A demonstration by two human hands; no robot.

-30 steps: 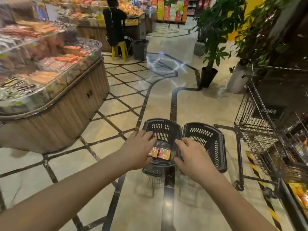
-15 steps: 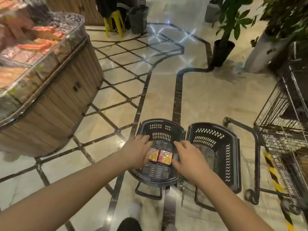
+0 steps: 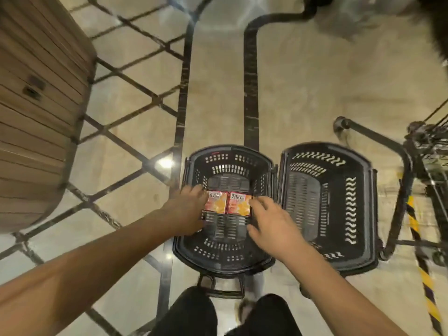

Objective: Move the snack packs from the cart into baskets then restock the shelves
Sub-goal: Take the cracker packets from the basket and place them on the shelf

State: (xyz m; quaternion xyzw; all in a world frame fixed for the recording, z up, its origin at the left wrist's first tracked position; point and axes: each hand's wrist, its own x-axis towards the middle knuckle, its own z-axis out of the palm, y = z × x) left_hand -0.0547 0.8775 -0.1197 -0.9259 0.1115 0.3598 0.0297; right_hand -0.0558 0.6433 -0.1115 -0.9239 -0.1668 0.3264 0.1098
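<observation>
Two orange-red snack packs lie side by side inside the left black basket [image 3: 225, 151], which stands on the floor. My left hand [image 3: 190, 212] holds the outer edge of the left pack [image 3: 216, 202]. My right hand [image 3: 269, 224] holds the outer edge of the right pack [image 3: 238, 203]. Both packs sit low in the basket, close to its slotted bottom. A second black basket [image 3: 324, 154] stands right beside it and holds nothing.
The wire cart [image 3: 426, 151] stands at the right edge over a yellow-black floor stripe [image 3: 417, 229]. A wooden display stand [image 3: 36, 117] fills the left side. My legs [image 3: 194, 316] are just behind the left basket. Tiled floor stretches beyond the baskets.
Both hands have lowered the two packs deeper into the left basket. My view has tilted down, so the shelves and plants have left the frame.
</observation>
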